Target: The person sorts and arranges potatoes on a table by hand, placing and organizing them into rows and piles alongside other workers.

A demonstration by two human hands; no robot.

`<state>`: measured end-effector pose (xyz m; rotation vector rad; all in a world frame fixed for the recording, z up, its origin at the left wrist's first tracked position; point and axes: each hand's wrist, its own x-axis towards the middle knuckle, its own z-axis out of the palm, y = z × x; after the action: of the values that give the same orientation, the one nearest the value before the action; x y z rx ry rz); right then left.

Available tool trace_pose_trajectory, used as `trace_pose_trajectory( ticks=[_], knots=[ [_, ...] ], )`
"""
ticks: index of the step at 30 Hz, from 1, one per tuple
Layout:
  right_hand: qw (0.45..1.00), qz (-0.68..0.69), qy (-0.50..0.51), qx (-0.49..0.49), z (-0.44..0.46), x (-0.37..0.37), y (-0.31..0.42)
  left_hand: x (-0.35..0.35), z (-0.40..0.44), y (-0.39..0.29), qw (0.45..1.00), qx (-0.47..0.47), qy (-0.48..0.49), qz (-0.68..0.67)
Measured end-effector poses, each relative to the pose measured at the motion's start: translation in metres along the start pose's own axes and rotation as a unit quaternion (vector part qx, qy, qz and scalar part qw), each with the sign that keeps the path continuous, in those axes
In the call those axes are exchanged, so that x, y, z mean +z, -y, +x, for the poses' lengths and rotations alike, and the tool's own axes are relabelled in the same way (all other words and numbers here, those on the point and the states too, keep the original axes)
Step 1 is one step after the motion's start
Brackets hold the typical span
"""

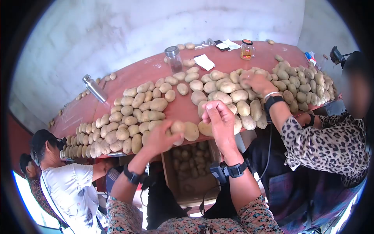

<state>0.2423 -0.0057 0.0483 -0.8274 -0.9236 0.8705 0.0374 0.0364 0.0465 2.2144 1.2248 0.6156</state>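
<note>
My left hand (pixel 159 139) is at the table's near edge, with its thumb and fingers around a potato (pixel 178 127). Just right of that, another potato (pixel 191 131) lies on the table. My right hand (pixel 221 121) is raised in front of the right-hand potato pile (pixel 224 86), its fingertips pinched together; whatever may be between them is too small to make out. Left of my hands, many potatoes (pixel 122 133) lie close together in rows. Below the edge, between my knees, an open box (pixel 170 177) holds more potatoes (pixel 191 160).
On the red table (pixel 128 84) stand a steel flask (pixel 95 88), a glass jar (pixel 174 60), a lidded jar (pixel 246 50) and white paper (pixel 204 62). At right, a co-worker's hand (pixel 257 81) touches the pile. Two people sit at left, one in a white shirt (pixel 72 185).
</note>
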Motion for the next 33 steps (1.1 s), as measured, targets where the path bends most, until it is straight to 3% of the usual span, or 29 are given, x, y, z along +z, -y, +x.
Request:
trace_pose_trajectory(
  ticks=[1, 3, 4, 6, 9, 16, 18, 22, 25, 27, 31, 33],
  knots=[
    [1.000, -0.009, 0.001, -0.007, -0.001, 0.002, -0.001, -0.004, 0.017, 0.002, 1.000, 0.004, -0.001, 0.003],
    [1.000, -0.024, 0.007, -0.016, -0.001, 0.003, -0.003, -0.001, 0.054, 0.016, 0.979, 0.056, -0.081, 0.178],
    [0.999, -0.042, 0.013, -0.019, 0.000, 0.003, -0.003, 0.004, 0.071, 0.022, 0.978, 0.061, -0.081, 0.180],
    [0.998, -0.047, 0.010, -0.030, 0.000, 0.004, -0.002, 0.019, 0.102, 0.035, 0.928, 0.055, -0.130, 0.346],
    [0.994, -0.092, 0.030, -0.041, -0.002, 0.003, 0.002, 0.034, 0.137, 0.055, 0.890, 0.040, -0.137, 0.434],
    [0.984, -0.153, 0.046, -0.081, -0.007, 0.002, 0.005, 0.037, 0.144, 0.053, 0.917, -0.032, -0.066, 0.393],
    [0.983, -0.155, 0.049, -0.087, -0.008, 0.003, 0.004, 0.027, 0.141, 0.041, 0.945, -0.092, 0.026, 0.313],
    [0.973, -0.198, 0.068, -0.093, -0.010, 0.006, 0.006, 0.026, 0.154, 0.052, 0.947, -0.103, 0.023, 0.304],
    [0.963, -0.226, 0.072, -0.130, -0.010, 0.008, 0.000, 0.028, 0.160, 0.060, 0.955, -0.060, 0.030, 0.289],
    [0.959, -0.235, 0.078, -0.141, -0.010, 0.010, -0.001, 0.039, 0.159, 0.069, 0.962, 0.011, -0.018, 0.274],
    [0.951, -0.247, 0.090, -0.161, -0.010, 0.010, -0.003, 0.053, 0.163, 0.064, 0.958, -0.043, -0.032, 0.281],
    [0.952, -0.253, 0.089, -0.149, -0.011, 0.010, 0.001, 0.050, 0.168, 0.067, 0.968, -0.045, -0.096, 0.228]
  ],
)
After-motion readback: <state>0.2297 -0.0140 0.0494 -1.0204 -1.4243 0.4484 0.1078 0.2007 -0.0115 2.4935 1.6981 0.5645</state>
